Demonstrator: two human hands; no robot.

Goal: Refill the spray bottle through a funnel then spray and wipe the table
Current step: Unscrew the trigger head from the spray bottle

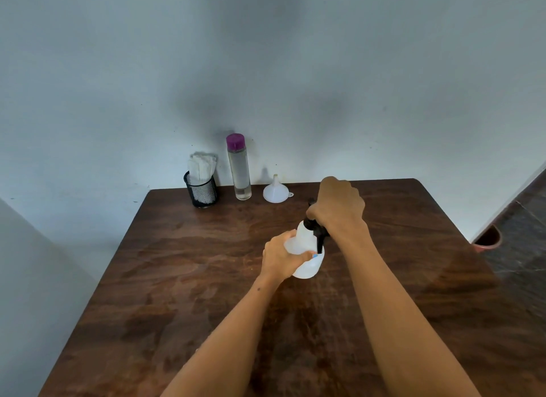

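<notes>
Along the wall stand a mesh cup (201,193) of white cloths, a clear purple-capped bottle (239,169) and the white funnel (276,190), upside down. Mid-tabletop (177,278), my left hand (279,257) wraps the translucent spray bottle (305,248); my right hand (339,206) grips its black sprayer head.
</notes>
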